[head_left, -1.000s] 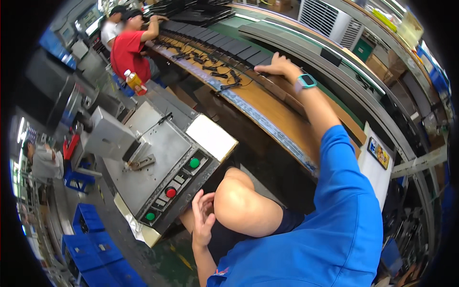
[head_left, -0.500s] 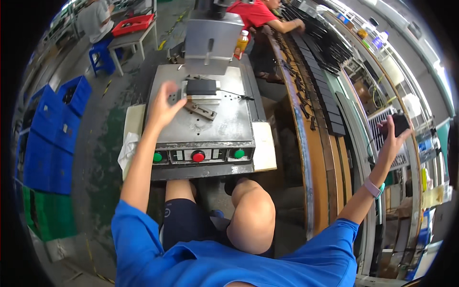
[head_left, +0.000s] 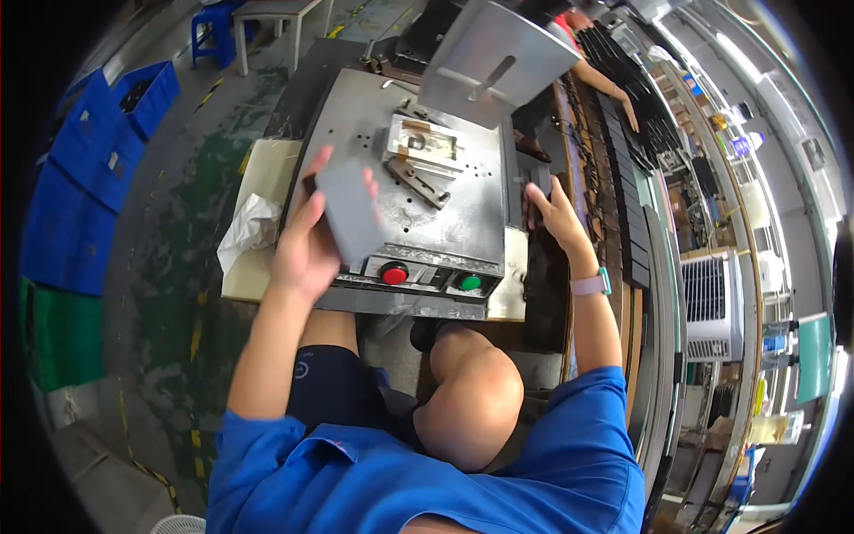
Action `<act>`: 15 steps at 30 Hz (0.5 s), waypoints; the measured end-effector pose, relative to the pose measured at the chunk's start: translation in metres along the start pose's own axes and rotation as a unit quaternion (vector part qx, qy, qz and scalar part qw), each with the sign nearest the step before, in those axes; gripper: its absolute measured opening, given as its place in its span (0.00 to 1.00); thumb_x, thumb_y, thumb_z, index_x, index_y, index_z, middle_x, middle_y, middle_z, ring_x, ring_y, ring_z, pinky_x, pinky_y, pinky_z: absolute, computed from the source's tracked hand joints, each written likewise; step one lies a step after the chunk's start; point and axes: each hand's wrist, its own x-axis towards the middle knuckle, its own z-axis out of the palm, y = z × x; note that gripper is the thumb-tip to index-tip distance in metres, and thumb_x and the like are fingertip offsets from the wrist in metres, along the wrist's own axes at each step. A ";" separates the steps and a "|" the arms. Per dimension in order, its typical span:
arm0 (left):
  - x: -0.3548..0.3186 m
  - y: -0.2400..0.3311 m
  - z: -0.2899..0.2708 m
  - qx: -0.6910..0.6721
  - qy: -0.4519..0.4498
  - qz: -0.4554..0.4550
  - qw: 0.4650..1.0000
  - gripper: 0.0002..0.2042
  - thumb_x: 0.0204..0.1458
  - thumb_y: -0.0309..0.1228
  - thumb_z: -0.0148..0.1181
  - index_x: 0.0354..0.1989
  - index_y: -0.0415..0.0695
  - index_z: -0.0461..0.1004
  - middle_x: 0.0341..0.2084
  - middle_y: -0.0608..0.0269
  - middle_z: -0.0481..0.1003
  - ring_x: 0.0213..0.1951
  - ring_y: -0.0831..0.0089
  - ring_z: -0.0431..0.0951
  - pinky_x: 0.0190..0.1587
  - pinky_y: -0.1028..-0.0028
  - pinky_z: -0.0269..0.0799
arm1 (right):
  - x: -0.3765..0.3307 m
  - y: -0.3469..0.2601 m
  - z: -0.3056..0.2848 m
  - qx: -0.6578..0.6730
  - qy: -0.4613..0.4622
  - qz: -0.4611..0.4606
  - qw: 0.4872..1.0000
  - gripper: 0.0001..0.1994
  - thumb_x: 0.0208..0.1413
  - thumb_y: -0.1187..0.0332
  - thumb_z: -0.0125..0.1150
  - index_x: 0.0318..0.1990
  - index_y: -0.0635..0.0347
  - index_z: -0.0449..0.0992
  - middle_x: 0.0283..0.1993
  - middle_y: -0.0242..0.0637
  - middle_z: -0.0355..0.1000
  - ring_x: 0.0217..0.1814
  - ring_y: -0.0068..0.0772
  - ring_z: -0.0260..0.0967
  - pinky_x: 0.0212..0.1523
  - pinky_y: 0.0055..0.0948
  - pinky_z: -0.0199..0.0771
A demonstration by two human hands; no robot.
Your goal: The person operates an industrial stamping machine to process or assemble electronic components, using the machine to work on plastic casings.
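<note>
In my left hand (head_left: 307, 236), over the front left of the metal bench plate (head_left: 356, 116), is a dark grey rectangular case (head_left: 352, 212), slightly blurred. My right hand (head_left: 559, 218) is by the plate's right edge, its fingers closed on a dark object (head_left: 535, 191); its exact kind is hard to make out. Beyond my left hand is a metal fixture (head_left: 449, 153) with its cavity showing, and a slotted metal bar (head_left: 416, 183) lies slantwise before it. Above the fixture hangs a flat slotted metal plate (head_left: 507, 62).
A red button (head_left: 393, 272) and a green button (head_left: 470, 282) sit on the machine's front. White crumpled cloth (head_left: 252, 230) lies at left, with blue bins (head_left: 71, 205) farther off. A conveyor line bearing black cases (head_left: 628, 196) runs along the right; a co-worker's arm (head_left: 609, 84) reaches over it.
The dark case has left the fixture and is in my left hand, which has drawn back nearer. My right hand has swung in from the far right to the machine's edge with its dark object.
</note>
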 end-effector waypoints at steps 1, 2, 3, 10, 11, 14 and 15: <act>-0.027 -0.002 -0.002 -0.009 0.051 -0.007 0.999 0.30 0.58 0.38 0.59 0.68 0.54 0.55 0.50 0.51 0.70 0.49 0.62 0.72 0.51 0.60 0.72 | 0.010 -0.011 0.017 0.002 -0.010 0.001 1.000 0.22 0.61 0.62 0.62 0.58 0.61 0.63 0.40 0.32 0.68 0.36 0.19 0.67 0.31 0.20 0.71; -0.050 -0.005 -0.005 -0.019 0.101 -0.014 0.995 0.30 0.59 0.41 0.58 0.68 0.55 0.55 0.50 0.50 0.70 0.48 0.62 0.72 0.48 0.60 0.73 | 0.021 -0.023 0.035 0.021 -0.003 -0.056 0.998 0.21 0.60 0.64 0.62 0.57 0.62 0.64 0.41 0.36 0.69 0.37 0.23 0.68 0.35 0.25 0.71; -0.074 -0.007 -0.008 0.013 0.136 -0.016 0.990 0.29 0.59 0.41 0.58 0.67 0.54 0.56 0.48 0.51 0.70 0.47 0.62 0.73 0.46 0.62 0.74 | 0.031 -0.036 0.055 0.043 0.002 -0.114 0.992 0.20 0.60 0.65 0.62 0.56 0.62 0.65 0.43 0.39 0.69 0.38 0.27 0.68 0.38 0.30 0.72; -0.129 -0.015 -0.043 0.218 0.205 -0.037 0.954 0.26 0.53 0.27 0.59 0.61 0.51 0.59 0.40 0.54 0.72 0.40 0.65 0.75 0.43 0.68 0.73 | 0.064 -0.094 0.120 -0.467 0.047 -0.468 0.749 0.31 0.60 0.57 0.56 0.69 0.51 0.56 0.58 0.46 0.64 0.60 0.51 0.62 0.56 0.45 0.66; -0.127 -0.016 -0.041 0.284 0.204 -0.029 0.936 0.27 0.51 0.24 0.59 0.60 0.50 0.60 0.39 0.55 0.72 0.39 0.65 0.76 0.43 0.69 0.73 | 0.065 -0.092 0.120 -0.465 0.050 -0.469 0.750 0.31 0.60 0.57 0.56 0.69 0.51 0.56 0.58 0.46 0.64 0.60 0.51 0.62 0.56 0.45 0.66; -0.107 -0.018 -0.041 0.358 0.215 0.004 0.909 0.28 0.49 0.21 0.60 0.60 0.49 0.60 0.39 0.57 0.72 0.40 0.67 0.75 0.45 0.69 0.73 | 0.075 -0.084 0.116 -0.507 -0.019 -0.433 0.745 0.36 0.59 0.51 0.56 0.72 0.48 0.50 0.62 0.47 0.60 0.64 0.54 0.59 0.58 0.51 0.64; -0.102 -0.017 -0.045 0.392 0.220 0.022 0.893 0.29 0.48 0.20 0.60 0.59 0.49 0.60 0.39 0.57 0.72 0.41 0.68 0.75 0.45 0.70 0.73 | 0.064 -0.087 0.112 -0.506 -0.013 -0.433 0.746 0.36 0.59 0.51 0.56 0.72 0.48 0.50 0.62 0.47 0.60 0.64 0.54 0.59 0.58 0.51 0.64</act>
